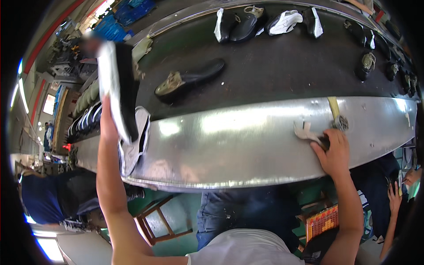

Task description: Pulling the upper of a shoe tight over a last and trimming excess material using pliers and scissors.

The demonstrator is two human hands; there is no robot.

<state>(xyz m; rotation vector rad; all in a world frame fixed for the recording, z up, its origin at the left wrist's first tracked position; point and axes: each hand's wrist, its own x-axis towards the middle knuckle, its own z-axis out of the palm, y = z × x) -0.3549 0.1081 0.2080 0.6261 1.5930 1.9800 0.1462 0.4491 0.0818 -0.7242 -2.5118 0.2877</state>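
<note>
Holding: left hand (107, 118), black-white shoe (125, 88); right hand (334, 152), hammer (304, 132); blue crates (134, 12), contents unclear

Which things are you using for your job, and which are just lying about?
Seem part of the job:
black-and-white shoe in the left hand
hammer-like tool in the right hand
shiny metal worktop

Probably just lying about:
wooden stool below
blue bundles, far left
</note>
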